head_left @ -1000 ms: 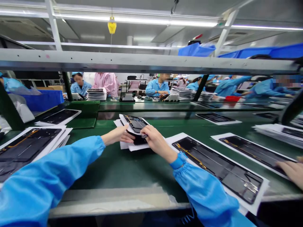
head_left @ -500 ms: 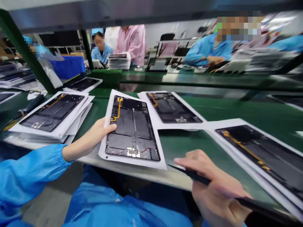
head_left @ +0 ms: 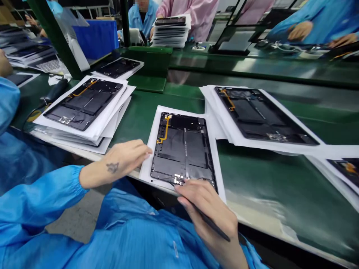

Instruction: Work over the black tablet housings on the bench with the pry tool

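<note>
A tablet back housing point(head_left: 171, 157) with black inner parts, an orange flex cable point(head_left: 167, 129) and a small circuit board point(head_left: 178, 179) lies on a white sheet point(head_left: 145, 170) at the front edge of the bench. My left hand point(head_left: 123, 158) is at the sheet's left edge, fingers stretched out and holding nothing; whether they touch the sheet is unclear. Slim black tweezers point(head_left: 211, 224) are in my right hand point(head_left: 206, 209), which is over the housing's lower edge by the circuit board. My fingers hide the tweezers' tip.
Stacked housings on white sheets stand left point(head_left: 84, 104) and right point(head_left: 263, 116); another housing point(head_left: 346, 168) lies far right. A black-handled tool point(head_left: 56, 89) is beside the left stack. Behind are a blue bin point(head_left: 97, 39), a green post point(head_left: 56, 37) and co-workers. A neighbour's sleeve point(head_left: 8, 104) shows at left.
The housing, tilted in my left hand before, now lies flat on the bench. My left hand has released it. My right hand has moved left with the tweezers, onto the lower edge.
</note>
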{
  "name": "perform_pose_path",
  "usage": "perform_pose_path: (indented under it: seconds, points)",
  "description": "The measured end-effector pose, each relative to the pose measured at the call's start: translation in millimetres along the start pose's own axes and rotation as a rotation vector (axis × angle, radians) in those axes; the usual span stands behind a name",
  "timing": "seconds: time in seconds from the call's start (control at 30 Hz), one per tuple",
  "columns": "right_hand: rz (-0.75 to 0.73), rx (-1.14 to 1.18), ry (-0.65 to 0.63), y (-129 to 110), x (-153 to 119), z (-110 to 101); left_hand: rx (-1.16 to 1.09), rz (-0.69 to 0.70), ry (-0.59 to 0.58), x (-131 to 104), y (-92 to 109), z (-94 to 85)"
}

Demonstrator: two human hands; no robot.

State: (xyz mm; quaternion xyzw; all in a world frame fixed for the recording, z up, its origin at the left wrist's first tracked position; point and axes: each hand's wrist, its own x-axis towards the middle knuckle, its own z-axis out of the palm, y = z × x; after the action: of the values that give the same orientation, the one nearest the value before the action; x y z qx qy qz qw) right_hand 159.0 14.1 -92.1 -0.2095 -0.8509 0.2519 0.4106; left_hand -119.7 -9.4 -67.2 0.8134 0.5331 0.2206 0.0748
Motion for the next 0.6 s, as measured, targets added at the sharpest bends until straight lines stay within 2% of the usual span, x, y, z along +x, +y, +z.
perform_pose_path:
  seconds: [0.1,0.17,0.37,0.47,0.6]
  points:
    - [0.006,-0.027,-0.029,2.2,0.1,1.1,-0.099,0.152,0.016,-14.9,11.5,13.1]
    - [0.001,-0.039,-0.038,2.3,2.8,4.6,-0.110,0.195,0.037,-20.4,17.6,21.4]
    - [-0.011,-0.091,-0.019,0.5,8.6,17.5,-0.043,0.185,0.126,-24.3,22.7,33.9]
    - [-0.007,-0.081,0.022,0.8,5.1,14.5,-0.018,0.188,0.172,-24.3,23.3,35.7]
    - [0.013,-0.095,0.013,1.1,2.7,8.8,-0.027,0.192,0.160,-24.2,23.5,36.0]
